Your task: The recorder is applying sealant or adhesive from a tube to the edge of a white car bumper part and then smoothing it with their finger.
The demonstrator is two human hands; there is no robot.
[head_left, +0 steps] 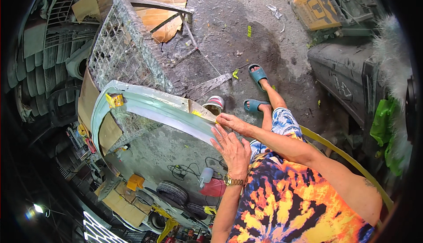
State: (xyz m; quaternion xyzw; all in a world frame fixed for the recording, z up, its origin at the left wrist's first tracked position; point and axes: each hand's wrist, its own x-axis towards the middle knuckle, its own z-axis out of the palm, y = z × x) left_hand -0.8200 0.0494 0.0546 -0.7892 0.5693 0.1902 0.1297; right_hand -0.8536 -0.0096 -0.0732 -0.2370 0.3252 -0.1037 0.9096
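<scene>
Panel [163, 111], long, curved, pale green, lying across mesh rack [128, 40], near end at the hands. Left hand [233, 154], watch [233, 180] on wrist: fingers straight, slightly spread, tips at panel's near end. Right hand [235, 124]: fingers narrow, tips at near end of pale strip [203, 112] along panel edge; can't tell if pinching it. Yellow tape [115, 100] on panel toward far end. Bucket [214, 103] just beyond strip, on floor [220, 22]. Bottle [205, 175] beside cables [183, 170], tire [172, 192] nearby
</scene>
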